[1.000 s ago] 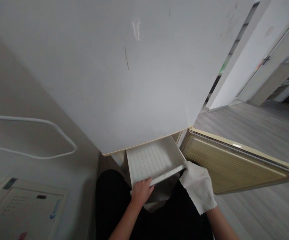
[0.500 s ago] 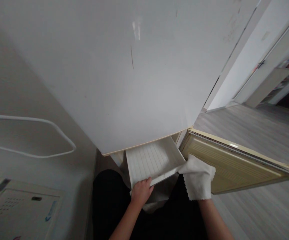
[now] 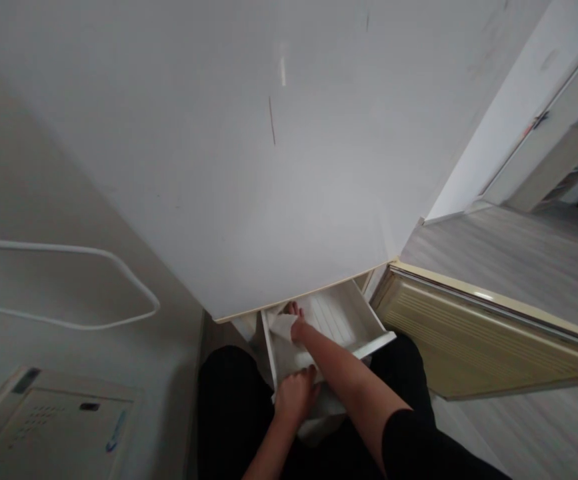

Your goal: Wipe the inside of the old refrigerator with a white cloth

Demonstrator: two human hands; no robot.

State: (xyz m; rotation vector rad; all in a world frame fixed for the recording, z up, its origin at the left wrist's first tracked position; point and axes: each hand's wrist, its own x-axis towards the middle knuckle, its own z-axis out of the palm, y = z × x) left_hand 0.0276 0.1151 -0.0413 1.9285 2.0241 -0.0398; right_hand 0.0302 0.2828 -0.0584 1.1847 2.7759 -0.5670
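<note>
A white drawer (image 3: 376, 344) is pulled out of the lower compartment of a white fridge-like cabinet (image 3: 249, 200). My left hand (image 3: 295, 395) is closed around the left part of its front edge. Reaching across and over that edge, my right hand (image 3: 297, 321) is inside the drawer near the back left corner. A white cloth (image 3: 283, 327) lies under and beside its palm, against the ribbed drawer floor. Some right fingertips show past the cloth; the rest are hidden.
At the right, a yellowish compartment door (image 3: 469, 333) stands swung out over the grey wooden floor (image 3: 509, 247). A white cable (image 3: 69, 250) loops along the left wall. Below it is a beige panelled box (image 3: 63, 420). My black-clad knees flank the drawer.
My right hand has moved left with the cloth, from the drawer's front right corner to its inner back left. My left hand stays on the front edge. The view has shifted slightly.
</note>
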